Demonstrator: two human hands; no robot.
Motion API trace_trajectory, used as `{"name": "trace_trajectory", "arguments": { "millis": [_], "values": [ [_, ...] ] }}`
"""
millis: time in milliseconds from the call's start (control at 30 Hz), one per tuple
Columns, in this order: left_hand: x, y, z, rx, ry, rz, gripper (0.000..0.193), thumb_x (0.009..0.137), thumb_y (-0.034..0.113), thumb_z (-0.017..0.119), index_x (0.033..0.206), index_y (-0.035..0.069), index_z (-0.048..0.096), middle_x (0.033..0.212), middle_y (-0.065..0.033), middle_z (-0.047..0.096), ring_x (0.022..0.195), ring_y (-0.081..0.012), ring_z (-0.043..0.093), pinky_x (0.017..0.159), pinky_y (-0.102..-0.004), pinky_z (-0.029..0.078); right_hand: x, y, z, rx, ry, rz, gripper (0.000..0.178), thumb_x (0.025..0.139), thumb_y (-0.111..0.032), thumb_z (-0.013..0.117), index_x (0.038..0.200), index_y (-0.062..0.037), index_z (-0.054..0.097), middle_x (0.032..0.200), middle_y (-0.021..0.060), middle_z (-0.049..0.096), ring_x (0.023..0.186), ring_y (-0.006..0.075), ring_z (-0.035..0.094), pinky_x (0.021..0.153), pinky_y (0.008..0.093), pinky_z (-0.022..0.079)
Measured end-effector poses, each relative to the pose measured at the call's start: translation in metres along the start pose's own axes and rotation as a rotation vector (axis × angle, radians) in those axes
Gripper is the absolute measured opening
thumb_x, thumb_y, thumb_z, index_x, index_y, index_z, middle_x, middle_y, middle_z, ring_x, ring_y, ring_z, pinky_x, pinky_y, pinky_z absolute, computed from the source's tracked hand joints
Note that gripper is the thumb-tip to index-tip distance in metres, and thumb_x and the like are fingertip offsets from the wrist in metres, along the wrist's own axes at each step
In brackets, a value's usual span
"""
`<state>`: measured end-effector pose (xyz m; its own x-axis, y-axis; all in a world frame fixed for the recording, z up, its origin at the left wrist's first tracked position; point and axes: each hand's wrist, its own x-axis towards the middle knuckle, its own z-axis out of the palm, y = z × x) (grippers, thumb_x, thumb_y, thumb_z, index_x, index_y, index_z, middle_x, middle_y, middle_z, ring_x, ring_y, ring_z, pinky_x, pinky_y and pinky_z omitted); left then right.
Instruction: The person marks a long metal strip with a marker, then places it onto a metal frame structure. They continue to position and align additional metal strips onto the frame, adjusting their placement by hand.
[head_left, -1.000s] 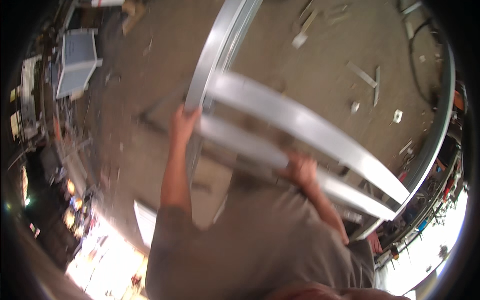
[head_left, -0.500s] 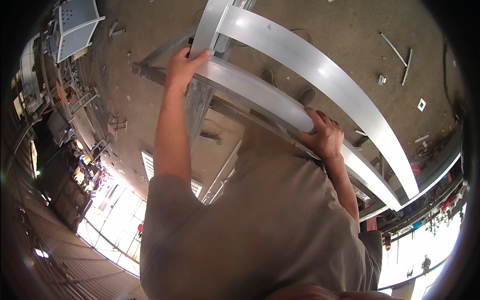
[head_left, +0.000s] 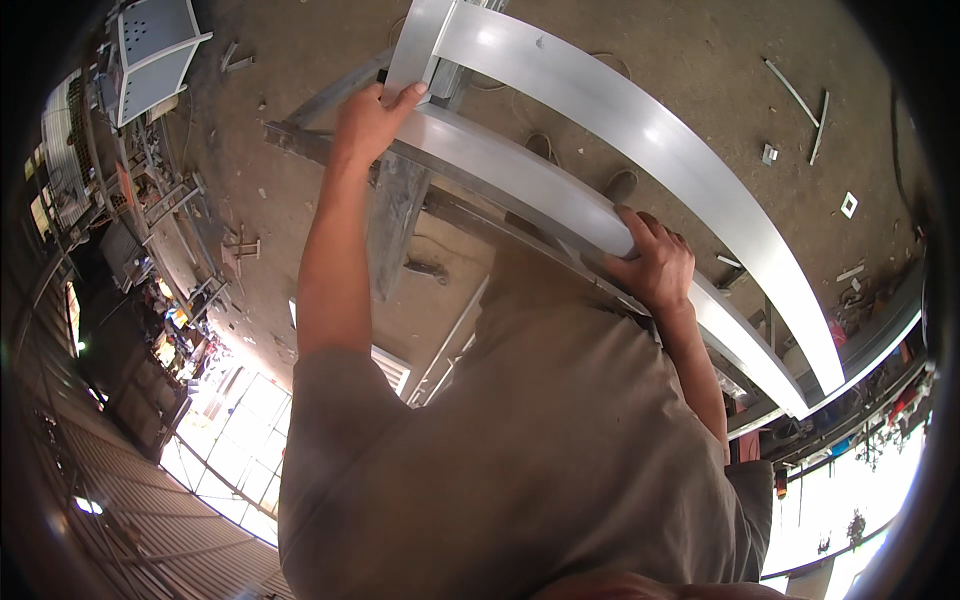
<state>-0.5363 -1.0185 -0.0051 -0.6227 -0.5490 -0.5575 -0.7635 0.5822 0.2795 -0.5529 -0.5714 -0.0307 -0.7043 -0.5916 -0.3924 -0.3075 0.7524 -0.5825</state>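
The person holds a long metal frame with both hands, above a dusty concrete floor. The left hand grips the far left end, where two bars meet, fingers curled over the edge. The right hand closes around the near bar, close to the body. The hands sit far apart, probably to balance such a long piece. The bars are flat, smooth and silver, with a soft shine; their bend seems to come from the lens. Small scraps lie on the floor at the far right
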Motion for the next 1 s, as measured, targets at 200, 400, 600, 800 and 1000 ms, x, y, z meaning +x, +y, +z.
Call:
{"name": "trace_trajectory", "arguments": {
  "millis": [200, 400, 600, 800, 1000],
  "values": [
    [0.006, -0.003, -0.007, 0.07, 0.015, -0.055, 0.09, 0.081, 0.065, 0.082, 0.132, -0.007, 0.065, 0.122, -0.0267, 0.074, 0.115, -0.0364, 0.072, 0.097, -0.0435, 0.055, 0.0, -0.002, 0.0, -0.037, 0.028, -0.021, 0.067, 0.067, -0.034, 0.086, 0.131, -0.0247, 0.071, 0.115, 0.0095, 0.076, 0.098, 0.0294, 0.074, 0.088, 0.0457, 0.058],
    [0.013, 0.017, -0.016, 0.107, 0.027, 0.173, 0.099, 0.078, 0.063, 0.083, 0.143, -0.007, 0.057, 0.134, -0.0271, 0.069, 0.126, -0.0378, 0.067, 0.105, -0.0428, 0.053, 0.001, -0.003, 0.0, -0.025, -0.008, 0.015, 0.063, 0.069, -0.032, 0.082, 0.13, -0.0234, 0.071, 0.114, 0.0087, 0.076, 0.097, 0.0302, 0.074, 0.089, 0.0456, 0.058],
    [0.018, 0.024, -0.014, 0.218, -0.058, 0.171, 0.099, 0.082, 0.059, 0.082, 0.151, -0.005, 0.051, 0.141, -0.0281, 0.065, 0.131, -0.0402, 0.064, 0.109, -0.0439, 0.051, -0.005, -0.005, 0.002, -0.062, 0.008, 0.012, 0.061, 0.071, -0.037, 0.083, 0.129, -0.022, 0.071, 0.116, 0.0066, 0.076, 0.099, 0.0296, 0.075, 0.091, 0.0458, 0.058],
    [0.022, 0.006, -0.004, 0.253, 0.099, 0.345, 0.094, 0.083, 0.056, 0.081, 0.151, -0.002, 0.052, 0.139, -0.0244, 0.068, 0.129, -0.0398, 0.065, 0.109, -0.045, 0.051, -0.007, -0.006, 0.006, -0.06, 0.041, -0.03, 0.062, 0.071, -0.038, 0.084, 0.13, -0.0231, 0.07, 0.117, 0.0054, 0.076, 0.101, 0.0298, 0.074, 0.089, 0.0451, 0.058],
    [0.038, 0.014, -0.002, 0.189, 0.037, 0.263, 0.088, 0.084, 0.052, 0.082, 0.152, 0.005, 0.053, 0.137, -0.0205, 0.07, 0.126, -0.0379, 0.067, 0.107, -0.0444, 0.052, -0.007, -0.009, 0.004, -0.09, 0.026, -0.026, 0.063, 0.07, -0.033, 0.085, 0.13, -0.0185, 0.071, 0.113, 0.0065, 0.077, 0.093, 0.028, 0.075, 0.087, 0.0435, 0.059]
  ]
}}
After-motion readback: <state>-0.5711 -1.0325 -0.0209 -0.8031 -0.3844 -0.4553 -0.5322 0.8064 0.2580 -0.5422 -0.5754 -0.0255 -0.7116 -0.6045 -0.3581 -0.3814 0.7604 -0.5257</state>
